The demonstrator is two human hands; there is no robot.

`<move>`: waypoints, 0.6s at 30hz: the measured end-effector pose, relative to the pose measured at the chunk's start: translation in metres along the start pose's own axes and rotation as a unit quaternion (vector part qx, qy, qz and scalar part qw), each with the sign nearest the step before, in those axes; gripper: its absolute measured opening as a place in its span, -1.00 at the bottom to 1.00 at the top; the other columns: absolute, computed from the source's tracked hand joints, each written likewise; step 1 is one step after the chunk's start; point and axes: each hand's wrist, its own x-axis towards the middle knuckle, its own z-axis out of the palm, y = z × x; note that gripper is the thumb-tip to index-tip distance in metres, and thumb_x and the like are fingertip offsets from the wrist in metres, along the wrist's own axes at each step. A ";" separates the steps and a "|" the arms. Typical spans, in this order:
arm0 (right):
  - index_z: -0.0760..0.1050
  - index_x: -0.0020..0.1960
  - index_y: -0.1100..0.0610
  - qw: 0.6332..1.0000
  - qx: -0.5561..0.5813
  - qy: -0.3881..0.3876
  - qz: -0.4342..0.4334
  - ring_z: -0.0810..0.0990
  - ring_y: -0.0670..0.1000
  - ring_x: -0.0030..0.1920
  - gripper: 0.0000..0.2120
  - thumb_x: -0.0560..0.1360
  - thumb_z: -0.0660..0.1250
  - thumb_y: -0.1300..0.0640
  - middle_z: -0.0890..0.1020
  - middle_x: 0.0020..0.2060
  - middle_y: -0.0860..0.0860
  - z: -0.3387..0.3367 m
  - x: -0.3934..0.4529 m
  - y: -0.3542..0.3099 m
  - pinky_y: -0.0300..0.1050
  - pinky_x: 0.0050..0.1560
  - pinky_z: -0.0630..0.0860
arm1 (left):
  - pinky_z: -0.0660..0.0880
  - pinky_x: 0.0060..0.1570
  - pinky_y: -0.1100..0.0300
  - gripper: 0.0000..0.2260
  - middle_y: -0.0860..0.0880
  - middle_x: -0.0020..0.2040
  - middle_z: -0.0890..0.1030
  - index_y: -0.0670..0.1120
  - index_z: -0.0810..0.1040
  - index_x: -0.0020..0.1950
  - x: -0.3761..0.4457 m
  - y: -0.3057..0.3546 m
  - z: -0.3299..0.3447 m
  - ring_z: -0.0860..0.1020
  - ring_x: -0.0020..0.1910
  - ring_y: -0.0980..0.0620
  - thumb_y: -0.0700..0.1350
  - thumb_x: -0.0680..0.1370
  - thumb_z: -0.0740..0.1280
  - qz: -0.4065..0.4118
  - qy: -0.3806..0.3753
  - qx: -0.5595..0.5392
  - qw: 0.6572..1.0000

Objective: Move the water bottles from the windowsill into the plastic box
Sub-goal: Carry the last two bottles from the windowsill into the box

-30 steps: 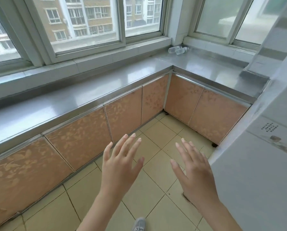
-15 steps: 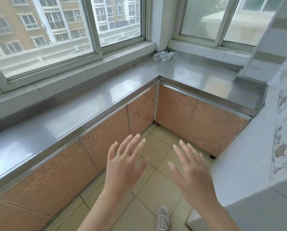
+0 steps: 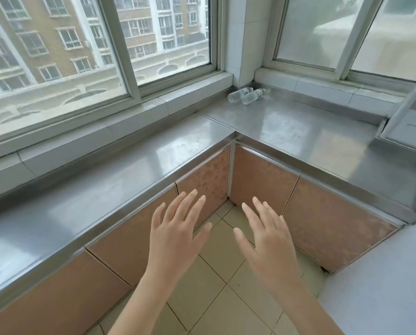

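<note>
Left hand [image 3: 175,235] and right hand [image 3: 266,240] raised palms-down, fingers spread, empty, water bottles [image 3: 245,95] lying far off

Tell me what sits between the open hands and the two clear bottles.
Head view: only bare steel countertop separates the hands, left and right, from the two lying clear plastic bottles.

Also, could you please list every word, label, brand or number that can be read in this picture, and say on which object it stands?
No text can be read here.
Left water bottle: it has a label band, too small and blurred to read.
Right water bottle: the same, label unreadable.
Steel counter, cabinet doors, window frame: no writing shows.
</note>
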 end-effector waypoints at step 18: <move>0.13 0.52 -0.09 0.997 -0.057 -0.022 0.044 -0.04 -0.04 0.53 -0.45 0.57 0.04 -0.21 0.10 0.54 -0.08 0.024 0.246 0.109 0.00 0.49 -0.13 | 0.37 0.35 -0.09 -0.52 0.02 0.37 0.56 0.01 0.58 0.36 0.241 0.012 0.166 0.51 0.37 -0.02 0.17 0.53 0.17 0.032 -0.032 -0.049 0.998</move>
